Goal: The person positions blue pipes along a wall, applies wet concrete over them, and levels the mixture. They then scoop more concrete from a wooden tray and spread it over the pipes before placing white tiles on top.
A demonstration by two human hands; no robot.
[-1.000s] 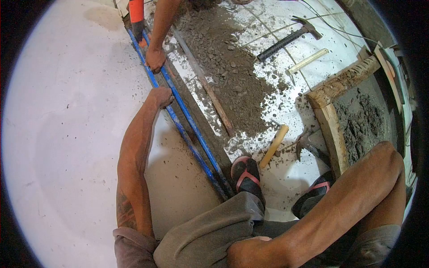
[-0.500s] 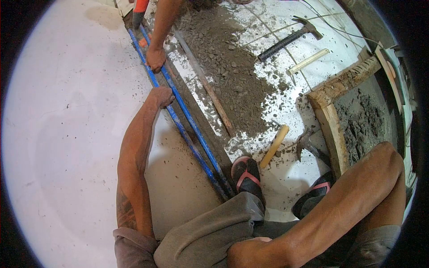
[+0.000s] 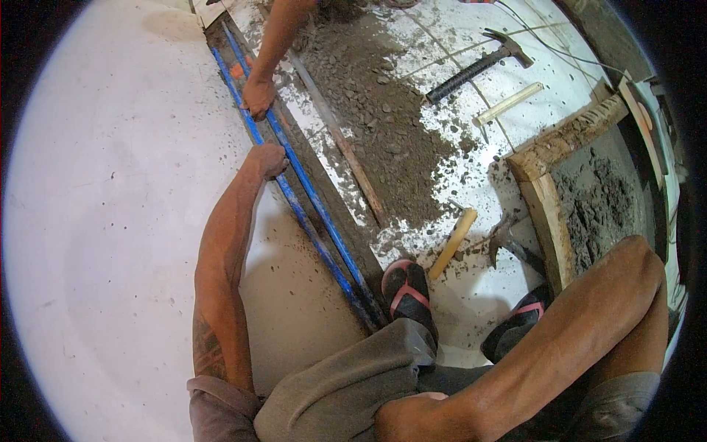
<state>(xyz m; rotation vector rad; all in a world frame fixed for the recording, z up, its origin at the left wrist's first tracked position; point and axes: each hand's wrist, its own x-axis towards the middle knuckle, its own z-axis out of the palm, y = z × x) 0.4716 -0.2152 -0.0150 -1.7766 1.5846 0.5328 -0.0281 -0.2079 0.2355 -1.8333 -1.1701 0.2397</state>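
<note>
- Left hand [image 3: 267, 160]: fingers curled closed around the left blue pipe [image 3: 303, 218].
- Right hand: out of view, can't tell its state.
- Left pipe lies beside the right blue pipe [image 3: 321, 210] in a narrow dirt channel [image 3: 336, 204].
- Co-worker's hand [image 3: 258, 97] on the right pipe, farther up.
- Rubble [image 3: 383, 125] right of channel; black-handled hammer [image 3: 477, 68] beyond it.

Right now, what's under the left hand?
The left blue pipe passes under the left hand, visible on either side of it. The stretch beneath the fingers, and whatever lies below that, is covered.
</note>
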